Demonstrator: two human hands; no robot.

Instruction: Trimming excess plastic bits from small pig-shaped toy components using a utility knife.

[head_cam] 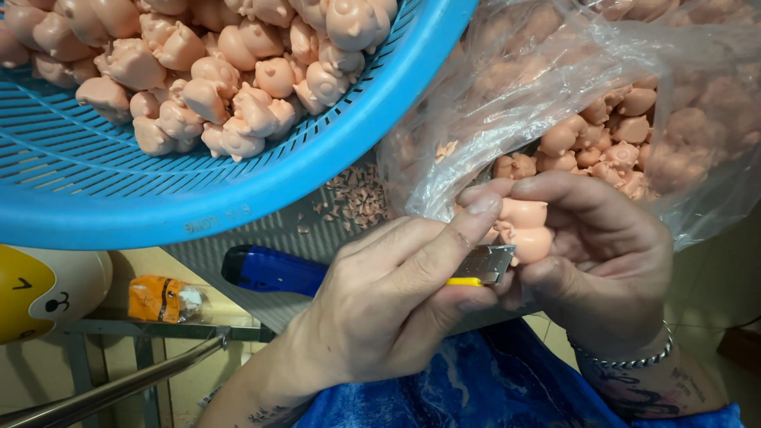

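Figurine: I see the pink figurine [525, 230] pinched in my right hand [590, 261], just right of the blade
Blade: utility knife [483, 265] gripped by my left hand [388, 305], edge touching the figurine's underside
Beyond: bag [507, 87], blue basket [238, 190] above both hands

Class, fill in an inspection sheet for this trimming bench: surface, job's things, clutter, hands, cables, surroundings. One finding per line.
Surface: grey ribbed bench top, mostly covered.
Job's things: pink animal figurine pinched in the right hand; knife blade in the left hand, touching the figurine.
Clutter: pink shavings on the bench; blue knife handle lying beside the left hand.
Hands: both closed, working close together.
Cables: nothing seen.
Surroundings: blue slotted basket and clear plastic bag, both holding pink figurines; orange packet below; metal frame.
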